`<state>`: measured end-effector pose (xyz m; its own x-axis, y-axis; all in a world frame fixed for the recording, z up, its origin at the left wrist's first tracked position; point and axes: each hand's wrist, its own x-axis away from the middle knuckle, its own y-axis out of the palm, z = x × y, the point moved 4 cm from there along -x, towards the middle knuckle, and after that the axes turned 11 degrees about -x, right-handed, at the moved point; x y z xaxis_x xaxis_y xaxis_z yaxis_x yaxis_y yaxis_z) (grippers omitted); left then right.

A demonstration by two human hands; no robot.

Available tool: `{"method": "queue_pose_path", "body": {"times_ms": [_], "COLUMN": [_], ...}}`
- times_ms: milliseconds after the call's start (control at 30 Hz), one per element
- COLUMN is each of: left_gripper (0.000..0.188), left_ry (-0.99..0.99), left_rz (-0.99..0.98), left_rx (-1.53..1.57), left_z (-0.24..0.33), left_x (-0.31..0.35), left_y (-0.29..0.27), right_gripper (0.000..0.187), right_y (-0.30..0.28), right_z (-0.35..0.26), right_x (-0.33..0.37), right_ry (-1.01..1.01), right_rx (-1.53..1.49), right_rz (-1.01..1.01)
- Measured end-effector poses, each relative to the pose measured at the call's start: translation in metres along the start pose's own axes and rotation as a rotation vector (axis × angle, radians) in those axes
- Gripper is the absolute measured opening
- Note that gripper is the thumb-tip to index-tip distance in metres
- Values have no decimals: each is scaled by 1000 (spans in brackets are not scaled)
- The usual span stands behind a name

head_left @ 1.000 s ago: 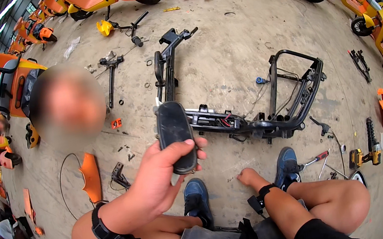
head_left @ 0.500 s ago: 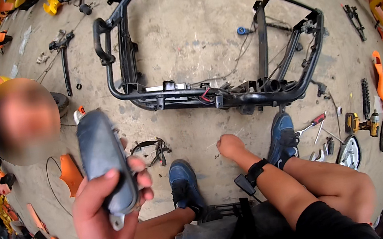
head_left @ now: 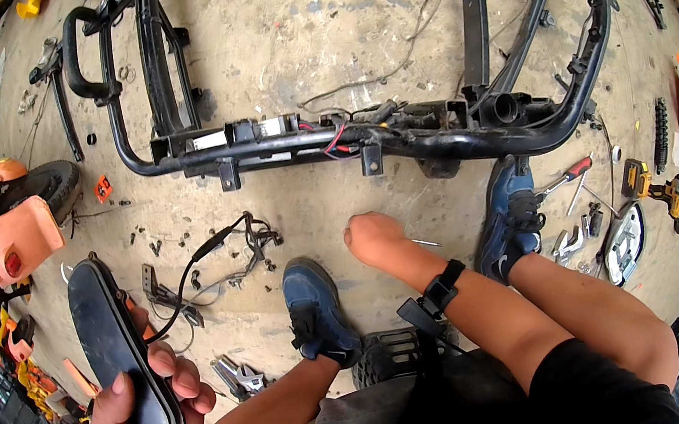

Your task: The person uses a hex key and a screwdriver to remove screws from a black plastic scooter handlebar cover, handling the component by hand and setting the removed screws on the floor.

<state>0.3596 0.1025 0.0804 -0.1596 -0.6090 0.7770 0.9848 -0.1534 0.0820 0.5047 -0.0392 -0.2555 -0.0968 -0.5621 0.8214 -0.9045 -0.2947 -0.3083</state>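
Note:
My left hand (head_left: 150, 416) grips the lower end of a long, oval, dark-faced panel (head_left: 119, 350) between thumb and fingers. The panel stands tilted, with small tabs along its edge and a light tab at its bottom. From its right side a black cable (head_left: 186, 283) runs to a tangle of connectors (head_left: 260, 237) on the floor. My right hand (head_left: 374, 237) is closed in a fist above the floor between my shoes; what it holds, if anything, is hidden. Beside its wrist shows a thin metal rod (head_left: 426, 243); I cannot tell whether the hand holds it.
A black tubular vehicle frame (head_left: 286, 145) with wiring lies ahead. To the right are a red-handled screwdriver (head_left: 567, 175), a yellow drill (head_left: 656, 186) and a metal-faced part (head_left: 625, 244). Pliers (head_left: 241, 376) lie by my left leg. An orange fairing (head_left: 12, 226) stands at left.
My left hand has moved left and down with the panel, and the panel's cable now shows. My right hand stays closed, slightly left and higher in view. The frame appears larger and shifted.

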Motion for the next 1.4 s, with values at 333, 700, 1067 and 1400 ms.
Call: {"method": "queue_pose_path", "body": {"times_ms": [333, 700, 1067, 1400], "left_gripper": [48, 24, 20, 26], "left_ry": [62, 341, 494, 494], "left_rz": [150, -45, -90, -169], "left_rx": [-73, 49, 239, -167], "left_z": [-25, -16, 17, 40], "left_x": [56, 131, 111, 149], "left_y": [-30, -57, -118, -88], "right_gripper": [25, 39, 33, 26], "right_y": [74, -14, -135, -147], "right_z": [-1, -78, -169, -156], "right_x": [54, 150, 377, 534], "right_ry": [-61, -390, -735, -1169], "right_rx": [258, 410, 265, 16], "right_rz": [-392, -64, 374, 606]}}
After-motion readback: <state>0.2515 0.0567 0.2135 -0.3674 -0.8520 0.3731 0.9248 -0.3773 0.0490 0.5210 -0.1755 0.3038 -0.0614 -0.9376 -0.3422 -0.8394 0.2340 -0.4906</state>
